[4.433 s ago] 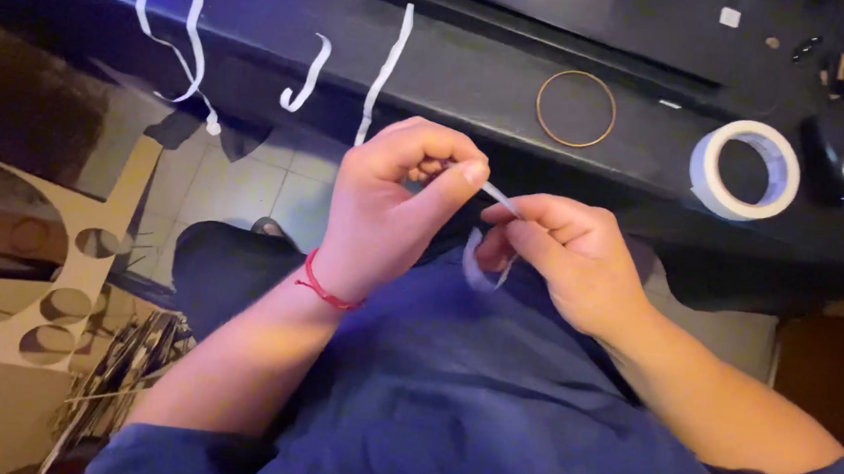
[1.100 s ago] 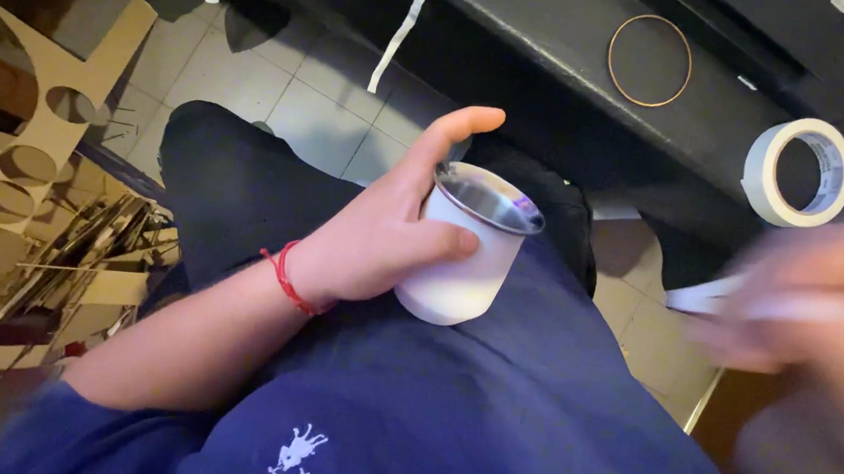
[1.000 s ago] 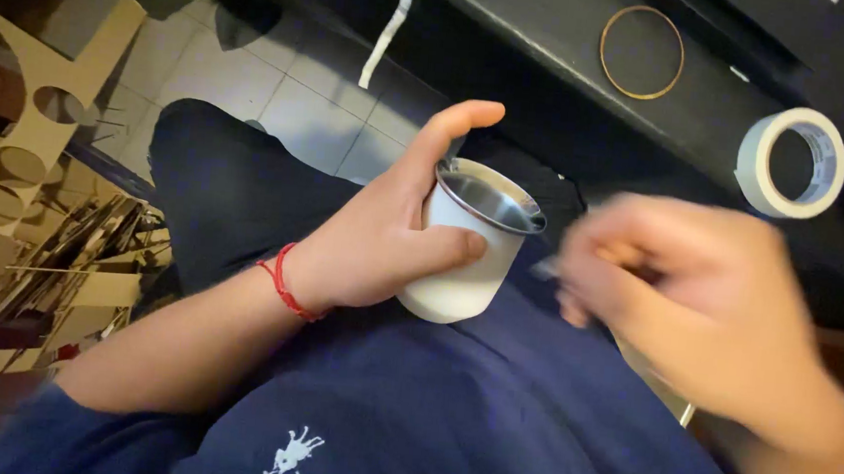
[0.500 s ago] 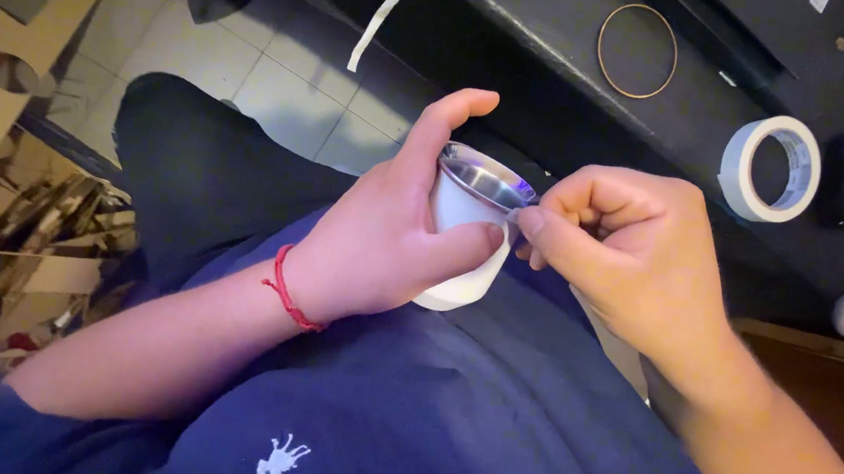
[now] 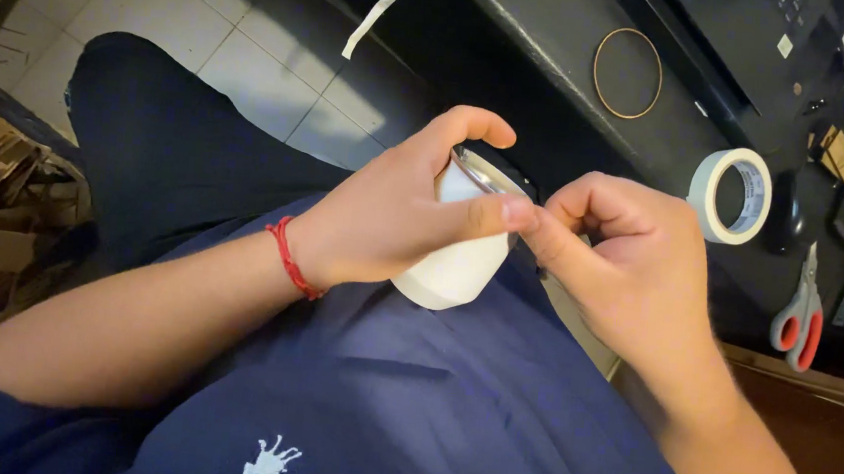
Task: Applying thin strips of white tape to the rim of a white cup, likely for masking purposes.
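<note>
Over the lap: white cup [image 5: 450,259] was gripped by left hand [image 5: 393,225].
Right hand [image 5: 621,263]: fingertips were pinched at the rim.
Advice: cup should be kept steady.

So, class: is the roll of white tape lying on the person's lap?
No: the roll of white tape lies on the dark desk, beyond the right hand.

Most of the white cup [image 5: 450,269] at mid-frame is covered by the left hand [image 5: 393,220], whose fingers [image 5: 474,214] wrap across its side; only the base and a sliver of metal rim show. The right hand [image 5: 621,263] hides the cup's far side, and whatever its curled fingers [image 5: 586,195] pinch cannot be made out. At the top, the white strip [image 5: 380,8] hanging off the counter [image 5: 558,37] is cut by the frame edge. Upper right, small items on the counter are too small to tell.
</note>
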